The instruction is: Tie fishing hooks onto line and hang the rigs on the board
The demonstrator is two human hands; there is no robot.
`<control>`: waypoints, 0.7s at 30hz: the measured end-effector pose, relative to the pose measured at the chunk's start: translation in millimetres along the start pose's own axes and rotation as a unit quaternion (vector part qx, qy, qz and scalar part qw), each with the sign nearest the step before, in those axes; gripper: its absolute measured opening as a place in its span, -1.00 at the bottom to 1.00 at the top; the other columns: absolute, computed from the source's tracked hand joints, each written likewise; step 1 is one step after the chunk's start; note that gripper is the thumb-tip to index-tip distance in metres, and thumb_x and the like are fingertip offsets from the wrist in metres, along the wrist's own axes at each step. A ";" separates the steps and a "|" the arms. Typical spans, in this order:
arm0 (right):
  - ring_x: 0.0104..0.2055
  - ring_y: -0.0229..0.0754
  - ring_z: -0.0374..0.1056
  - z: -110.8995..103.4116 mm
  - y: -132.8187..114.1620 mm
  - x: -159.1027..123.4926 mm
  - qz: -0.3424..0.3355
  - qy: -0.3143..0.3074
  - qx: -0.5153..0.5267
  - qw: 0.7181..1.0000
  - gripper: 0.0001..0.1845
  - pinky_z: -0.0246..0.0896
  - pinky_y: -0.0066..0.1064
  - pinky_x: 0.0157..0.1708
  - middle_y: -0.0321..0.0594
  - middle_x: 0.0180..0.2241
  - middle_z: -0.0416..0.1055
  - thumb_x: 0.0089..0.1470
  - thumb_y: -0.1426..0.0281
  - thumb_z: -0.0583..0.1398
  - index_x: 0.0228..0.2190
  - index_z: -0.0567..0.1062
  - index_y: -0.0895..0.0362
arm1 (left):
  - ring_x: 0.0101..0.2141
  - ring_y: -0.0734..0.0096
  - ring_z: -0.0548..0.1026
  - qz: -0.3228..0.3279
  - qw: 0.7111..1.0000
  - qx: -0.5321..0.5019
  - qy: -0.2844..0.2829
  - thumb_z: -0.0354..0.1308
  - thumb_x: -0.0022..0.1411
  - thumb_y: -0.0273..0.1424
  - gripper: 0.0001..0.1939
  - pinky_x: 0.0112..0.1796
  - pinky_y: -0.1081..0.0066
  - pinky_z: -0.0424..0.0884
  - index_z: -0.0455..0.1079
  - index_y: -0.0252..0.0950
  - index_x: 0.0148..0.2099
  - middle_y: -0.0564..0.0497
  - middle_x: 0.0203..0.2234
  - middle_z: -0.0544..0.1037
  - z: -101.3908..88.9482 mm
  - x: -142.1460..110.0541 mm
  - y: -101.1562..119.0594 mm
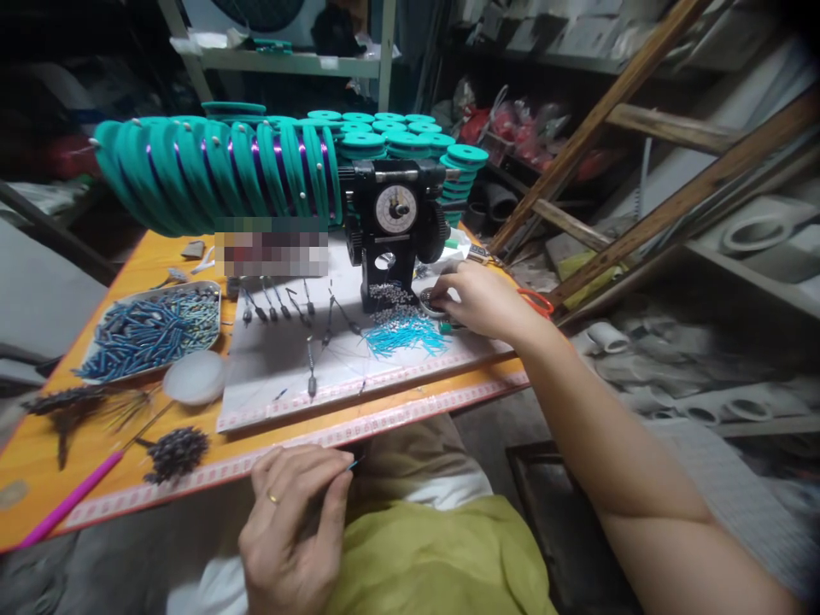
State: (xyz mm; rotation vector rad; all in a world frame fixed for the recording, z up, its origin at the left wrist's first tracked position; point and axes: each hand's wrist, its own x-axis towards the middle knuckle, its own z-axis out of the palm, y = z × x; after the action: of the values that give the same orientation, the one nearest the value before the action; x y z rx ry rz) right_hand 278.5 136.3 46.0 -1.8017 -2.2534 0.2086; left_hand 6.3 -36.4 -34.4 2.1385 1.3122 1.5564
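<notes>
Above my lap, in front of the table edge, my left hand (298,517) pinches a thin blue piece (352,465) between thumb and fingertips; most of it is hidden. My right hand (474,295) reaches over the white board (256,376), its fingers bent down into a small round dish (428,309) of metallic bits. Whether anything is between those fingertips is hidden. Beside the dish lies a pile of thin light-blue pieces (407,336), with small silvery beads (392,295) behind it. Several dark weights on short stems (311,384) lie on the board.
Behind the board stands a black geared device (394,213) with a dial, carrying a row of green spools (218,175). At left are a tray of blue and dark pieces (150,329), a white bowl (194,377) and a pink-handled tool (73,497). A wooden ladder (608,111) leans at right.
</notes>
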 end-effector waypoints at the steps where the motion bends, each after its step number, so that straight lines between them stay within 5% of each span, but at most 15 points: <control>1: -0.23 -0.59 0.09 0.0 -0.2 -1.3 -0.002 0.008 0.003 1.000 -0.68 -0.05 -0.73 -0.16 -0.15 -0.19 0.38 0.07 0.31 0.16 -0.26 0.59 0.27 | -0.25 0.58 0.53 -0.002 1.000 0.004 0.002 0.28 0.10 -0.66 -0.79 -0.06 0.46 0.34 0.49 -0.29 -0.23 0.09 -0.34 0.59 -0.1 -0.4 -0.8; 8: -0.33 -0.63 0.08 6.0 3.6 -7.2 0.006 0.059 0.025 0.998 -0.68 -0.12 -0.72 -0.21 -0.19 -0.26 0.42 0.12 0.40 0.08 -0.21 0.56 0.26 | -0.27 0.63 0.51 -0.015 1.000 0.021 -0.002 0.32 0.09 -0.63 -0.77 -0.07 0.50 0.33 0.49 -0.26 -0.21 0.14 -0.36 0.58 2.0 -2.1 -1.9; 13: -0.32 -0.62 0.11 10.8 -4.3 -18.8 0.041 0.132 0.036 0.990 -0.66 -0.08 -0.71 -0.20 -0.23 -0.23 0.42 0.15 0.25 0.11 -0.17 0.56 0.16 | -0.27 0.62 0.51 -0.048 0.999 0.022 -0.006 0.30 0.13 -0.59 -0.81 -0.10 0.50 0.34 0.48 -0.22 -0.22 0.15 -0.36 0.59 0.9 -0.9 1.5; 17: -0.31 -0.68 0.24 15.3 -40.2 -58.4 -0.010 0.193 0.150 0.970 -0.66 0.13 -0.78 -0.25 -0.28 -0.20 0.44 0.13 0.21 0.13 -0.23 0.57 0.16 | -0.28 0.60 0.51 -0.077 0.997 0.014 -0.006 0.26 0.17 -0.55 -0.84 -0.12 0.47 0.35 0.48 -0.20 -0.22 0.15 -0.37 0.59 -1.2 -0.3 3.8; 21: -0.30 -0.72 0.34 30.0 -88.1 -105.2 -0.090 0.118 0.317 0.937 -0.80 0.24 -0.92 -0.34 -0.28 -0.31 0.45 0.07 0.35 0.19 -0.35 0.56 0.23 | -0.28 0.63 0.50 -0.089 0.996 0.006 -0.009 0.26 0.17 -0.56 -0.83 -0.12 0.49 0.34 0.48 -0.20 -0.22 0.16 -0.38 0.58 -2.5 0.0 6.2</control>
State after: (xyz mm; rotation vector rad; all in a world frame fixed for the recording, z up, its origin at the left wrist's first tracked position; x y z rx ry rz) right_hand 209.1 15.3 29.6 -1.2059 -1.8694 0.5748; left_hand 7.6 -40.9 -29.6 1.9754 1.4638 1.4607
